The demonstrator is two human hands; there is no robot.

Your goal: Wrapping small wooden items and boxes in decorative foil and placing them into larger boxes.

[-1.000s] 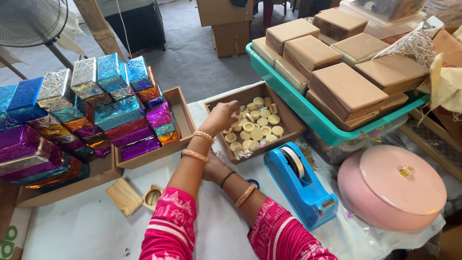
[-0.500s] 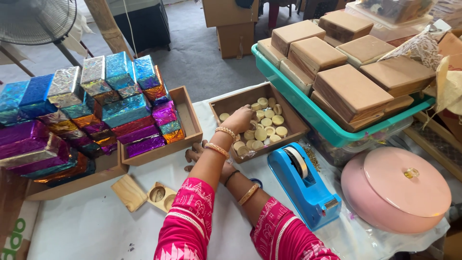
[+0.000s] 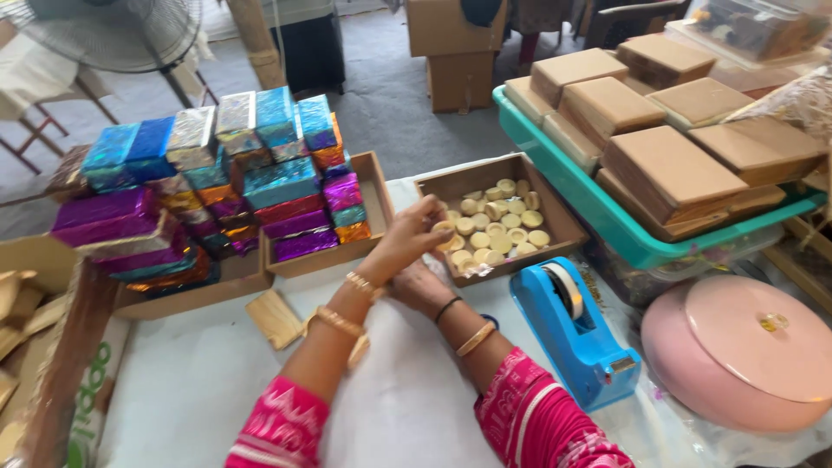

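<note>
Right hand: largely covered by the left hand and wrist crossing above it; whether it holds anything cannot be told. Left hand: fingertips at a pale round piece, grip unclear through blur. Small wooden box: mostly hidden beneath the left forearm. Pink round lidded container: cut by the right edge. Standing fan: cut by the top edge. Cardboard pieces: cut by the left edge. Clear container at top right: contents too blurred to identify. Lower foil-wrapped boxes: partly hidden by those stacked above. Sleeves: cut by the bottom edge.
</note>
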